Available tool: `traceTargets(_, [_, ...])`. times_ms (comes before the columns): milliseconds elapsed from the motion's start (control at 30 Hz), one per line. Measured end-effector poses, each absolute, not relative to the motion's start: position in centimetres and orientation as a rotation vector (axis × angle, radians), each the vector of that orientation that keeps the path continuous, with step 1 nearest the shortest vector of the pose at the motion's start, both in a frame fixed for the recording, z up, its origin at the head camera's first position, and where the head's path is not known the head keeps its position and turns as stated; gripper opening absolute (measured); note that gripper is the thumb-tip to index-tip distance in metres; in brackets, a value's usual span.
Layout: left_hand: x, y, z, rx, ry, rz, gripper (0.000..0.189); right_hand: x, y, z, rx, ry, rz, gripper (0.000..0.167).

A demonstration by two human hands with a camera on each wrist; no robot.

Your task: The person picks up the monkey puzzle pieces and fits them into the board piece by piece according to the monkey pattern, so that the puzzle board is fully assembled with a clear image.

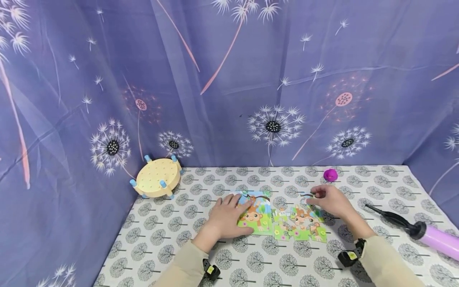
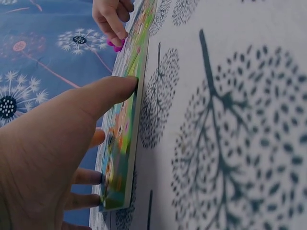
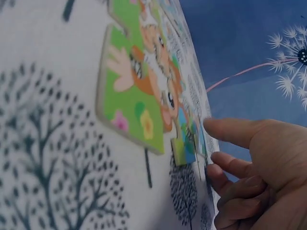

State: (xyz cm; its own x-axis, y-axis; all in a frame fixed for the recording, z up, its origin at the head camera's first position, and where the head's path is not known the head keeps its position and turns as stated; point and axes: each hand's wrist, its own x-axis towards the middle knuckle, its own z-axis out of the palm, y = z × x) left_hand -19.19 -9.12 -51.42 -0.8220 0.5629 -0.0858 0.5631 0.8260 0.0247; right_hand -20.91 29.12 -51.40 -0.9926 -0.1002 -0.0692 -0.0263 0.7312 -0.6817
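My left hand (image 1: 227,217), fingers spread, rests on a picture board (image 1: 265,227) with a cartoon monkey on green and blue. In the left wrist view its thumb (image 2: 112,91) lies on the edge of the board. Just right of the board is a partly joined jigsaw (image 1: 301,235) with matching monkey art. At its top, my right hand (image 1: 331,201) pinches a small jigsaw piece (image 1: 305,195) with a dark branch on it, partly hidden by the fingers. The right wrist view shows the joined jigsaw pieces (image 3: 129,91) flat on the cloth beside the right hand's curled fingers.
A yellow pegged disc with blue legs (image 1: 157,177) stands at the back left. A small purple cup-like thing (image 1: 330,175) lies at the back. A purple hand pump (image 1: 437,239) with a black nozzle lies at the right. A dandelion-print curtain (image 1: 229,79) borders the table.
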Motion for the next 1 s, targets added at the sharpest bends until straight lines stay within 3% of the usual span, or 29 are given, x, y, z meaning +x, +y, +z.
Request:
traceTargets(167, [-19.2, -8.8, -51.7, 0.912, 2.925, -0.057, 0.091, -21.0, 29.4, -51.8, -0.113, 2.825, -1.047, 0.069])
traceTargets(300, [-19.2, -8.4, -51.6, 0.923, 2.912, -0.061, 0.092, -21.1, 29.4, -51.7, -0.111, 2.815, -1.026, 0.069])
traceTargets(500, [-18.9, -8.0, -51.7, 0.931, 2.904, -0.067, 0.095, -21.2, 29.4, -51.7, -0.112, 2.805, -1.05, 0.063])
traceTargets(833, [-18.9, -7.9, -51.8, 0.941, 2.906, -0.045, 0.092, -21.0, 29.6, -51.7, -0.152, 2.861, -1.148, 0.039])
traceTargets(1000, [-18.8, -8.0, -51.7, 0.929, 2.895, 0.003, 0.095, -20.8, 29.8, -51.6, -0.157, 2.853, -1.186, 0.038])
